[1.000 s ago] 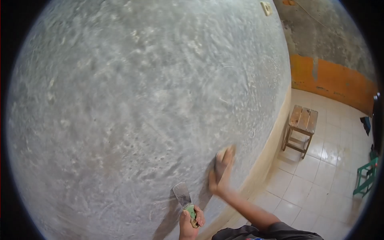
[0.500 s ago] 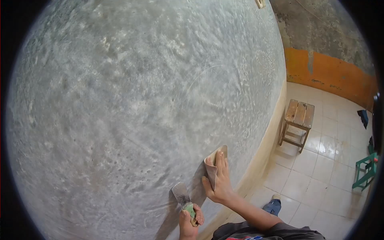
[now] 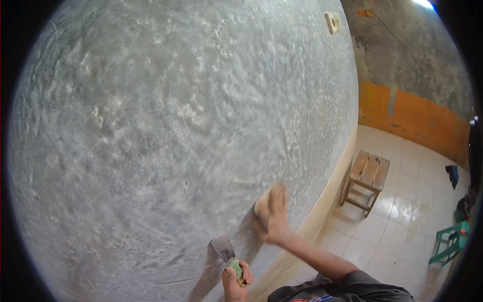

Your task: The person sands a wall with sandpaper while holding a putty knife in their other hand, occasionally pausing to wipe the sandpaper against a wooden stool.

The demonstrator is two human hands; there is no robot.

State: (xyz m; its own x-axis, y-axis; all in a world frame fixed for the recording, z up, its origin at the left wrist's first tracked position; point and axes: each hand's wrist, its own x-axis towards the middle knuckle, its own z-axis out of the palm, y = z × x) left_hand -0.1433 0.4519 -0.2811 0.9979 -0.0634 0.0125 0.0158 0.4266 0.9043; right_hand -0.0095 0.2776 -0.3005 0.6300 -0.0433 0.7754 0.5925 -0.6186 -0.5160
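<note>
My left hand [image 3: 233, 286] is wrapped around the green handle of a putty knife [image 3: 223, 247], whose broad metal blade points up in front of the grey, mottled wall [image 3: 151, 151]. Its shadow falls on the wall beside it. Further right, my right hand [image 3: 276, 216] presses a sheet of sandpaper [image 3: 258, 205] flat against the wall. Motion blurs these fingers, and they cover most of the sheet; only its pale left edge shows.
A wooden stool [image 3: 369, 170] stands on the white tiled floor [image 3: 397, 221] to the right, with a green plastic stool [image 3: 449, 244] further over. An electrical socket [image 3: 332, 23] sits high on the wall. Beyond is an orange-banded back wall [image 3: 407, 113].
The view has tilted up, so the stools and socket appear lower. My right hand, still on the sandpaper, has become blurred with motion. The left keeps hold of the putty knife.
</note>
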